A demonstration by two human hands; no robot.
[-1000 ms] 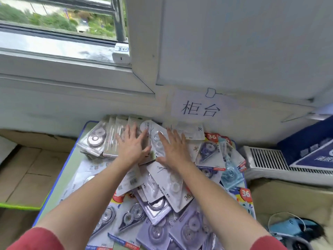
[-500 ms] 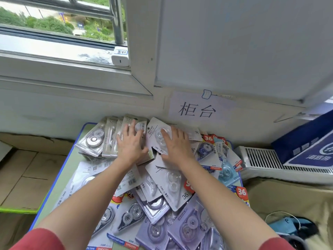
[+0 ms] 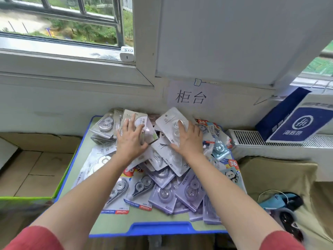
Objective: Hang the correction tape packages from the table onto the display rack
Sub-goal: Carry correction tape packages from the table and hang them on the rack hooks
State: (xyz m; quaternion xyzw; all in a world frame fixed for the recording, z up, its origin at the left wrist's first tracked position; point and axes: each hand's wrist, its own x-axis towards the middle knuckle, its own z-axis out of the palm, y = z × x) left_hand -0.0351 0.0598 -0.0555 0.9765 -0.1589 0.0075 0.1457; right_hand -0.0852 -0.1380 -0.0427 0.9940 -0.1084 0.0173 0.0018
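Note:
Several correction tape packages (image 3: 158, 179) lie heaped on a small green table with a blue rim (image 3: 160, 229). My left hand (image 3: 131, 139) grips a beige-carded package marked 36 (image 3: 128, 115) at the back left of the heap, fingers spread over it and thumb at its lower edge. My right hand (image 3: 188, 139) holds a white-carded package (image 3: 166, 120) with a clear blister, tilted up toward the wall. The display rack is not in view.
The table stands against a wall below a window, under a paper sign (image 3: 191, 96). An open cardboard box (image 3: 36, 170) sits to the left. A white vent unit (image 3: 252, 139) and a blue bag (image 3: 295, 121) stand to the right, with a cabled blue object (image 3: 281, 201) lower right.
Both hands have drawn apart over the back of the heap. The white package under my right hand has tipped up toward the wall. The camera has tilted upward.

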